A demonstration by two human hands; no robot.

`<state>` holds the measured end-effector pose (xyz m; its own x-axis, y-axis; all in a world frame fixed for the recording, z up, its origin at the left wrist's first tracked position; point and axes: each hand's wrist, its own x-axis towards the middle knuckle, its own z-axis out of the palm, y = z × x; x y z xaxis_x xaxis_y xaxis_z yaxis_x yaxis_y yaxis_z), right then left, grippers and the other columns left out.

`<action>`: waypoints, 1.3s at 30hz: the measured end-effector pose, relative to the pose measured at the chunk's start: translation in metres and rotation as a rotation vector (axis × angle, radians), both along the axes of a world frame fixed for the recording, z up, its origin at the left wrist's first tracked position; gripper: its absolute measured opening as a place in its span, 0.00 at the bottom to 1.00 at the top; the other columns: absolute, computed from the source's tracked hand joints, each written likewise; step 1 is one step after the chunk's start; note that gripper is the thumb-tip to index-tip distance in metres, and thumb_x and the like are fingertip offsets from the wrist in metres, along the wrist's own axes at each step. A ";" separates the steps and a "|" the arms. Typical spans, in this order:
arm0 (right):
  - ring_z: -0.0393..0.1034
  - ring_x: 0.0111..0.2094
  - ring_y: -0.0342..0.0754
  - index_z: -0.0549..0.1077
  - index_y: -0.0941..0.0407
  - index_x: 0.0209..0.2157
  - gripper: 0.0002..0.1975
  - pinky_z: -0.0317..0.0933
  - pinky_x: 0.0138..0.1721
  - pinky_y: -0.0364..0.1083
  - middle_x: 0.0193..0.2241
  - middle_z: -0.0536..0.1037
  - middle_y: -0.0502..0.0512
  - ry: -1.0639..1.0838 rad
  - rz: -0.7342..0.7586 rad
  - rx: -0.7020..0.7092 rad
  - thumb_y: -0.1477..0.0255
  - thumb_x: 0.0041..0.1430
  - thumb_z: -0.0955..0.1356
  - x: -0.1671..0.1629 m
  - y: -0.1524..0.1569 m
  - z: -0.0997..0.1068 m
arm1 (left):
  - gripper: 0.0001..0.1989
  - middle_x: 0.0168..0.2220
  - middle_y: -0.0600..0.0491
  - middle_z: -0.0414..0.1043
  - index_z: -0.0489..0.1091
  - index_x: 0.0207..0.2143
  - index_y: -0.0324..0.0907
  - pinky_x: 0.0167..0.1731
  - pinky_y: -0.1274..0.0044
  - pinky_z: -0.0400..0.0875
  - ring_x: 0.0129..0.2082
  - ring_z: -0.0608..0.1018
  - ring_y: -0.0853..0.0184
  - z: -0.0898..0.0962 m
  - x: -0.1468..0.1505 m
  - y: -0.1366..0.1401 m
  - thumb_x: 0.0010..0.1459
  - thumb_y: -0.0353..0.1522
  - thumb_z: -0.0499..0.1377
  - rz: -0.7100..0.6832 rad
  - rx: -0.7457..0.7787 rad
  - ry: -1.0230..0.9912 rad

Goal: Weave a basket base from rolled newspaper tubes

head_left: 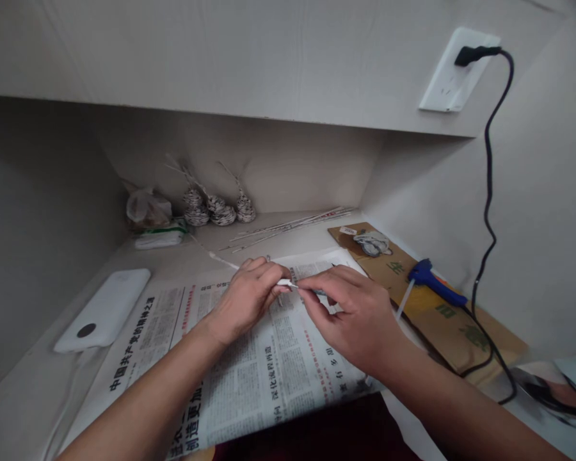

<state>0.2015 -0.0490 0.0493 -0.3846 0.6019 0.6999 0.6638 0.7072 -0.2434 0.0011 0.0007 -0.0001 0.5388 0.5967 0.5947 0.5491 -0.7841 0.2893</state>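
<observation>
The left hand (255, 291) and the right hand (352, 307) meet above the newspaper (242, 384), which covers the middle of the tabletop (180, 262) and reaches its front edge. Between them is a thin white stick (285, 282). The left grip is closed around it: the stick passes through the fingers, with a short end jutting out toward the right hand and a longer length running out beyond the knuckles toward the back left corner of the tabletop. The right grip is narrow, thumb and index fingertip pinching the slender tip of that short end, so the stick's exposed part bridges the small gap between the two grips.

Along the back edge, left of the middle, stand three woven gourd-shaped pieces (222, 213), with a plastic bag (148, 208) and a white-and-green packet (160, 234) beside them near the back left corner. Loose thin sticks (288, 225) lie toward the back right corner. A white power bank (103, 310) rests by the left edge. Along the right edge lies a cardboard sheet (448, 330), bearing a crumpled grey item (372, 243) and a blue glue gun (434, 283).
</observation>
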 end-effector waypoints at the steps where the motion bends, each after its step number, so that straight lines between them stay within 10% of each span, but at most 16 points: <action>1: 0.70 0.31 0.45 0.76 0.54 0.34 0.07 0.63 0.35 0.45 0.28 0.78 0.51 -0.009 -0.002 0.006 0.75 0.61 0.66 0.000 0.000 0.000 | 0.13 0.36 0.50 0.73 0.67 0.40 0.42 0.38 0.71 0.61 0.36 0.68 0.62 0.000 0.000 0.000 0.66 0.39 0.49 0.003 0.006 0.009; 25: 0.66 0.31 0.47 0.71 0.55 0.34 0.06 0.57 0.34 0.46 0.28 0.75 0.52 -0.274 -0.064 -0.162 0.72 0.64 0.63 0.002 0.002 0.002 | 0.11 0.28 0.55 0.70 0.65 0.31 0.43 0.31 0.71 0.55 0.30 0.68 0.65 0.001 0.003 -0.001 0.66 0.36 0.51 0.053 0.107 0.290; 39: 0.65 0.36 0.48 0.72 0.55 0.37 0.06 0.57 0.38 0.46 0.30 0.75 0.52 -0.282 0.005 -0.186 0.74 0.65 0.63 0.015 0.006 0.004 | 0.09 0.36 0.50 0.74 0.70 0.45 0.43 0.35 0.73 0.66 0.36 0.73 0.65 -0.002 0.000 -0.001 0.65 0.33 0.52 -0.125 -0.108 0.011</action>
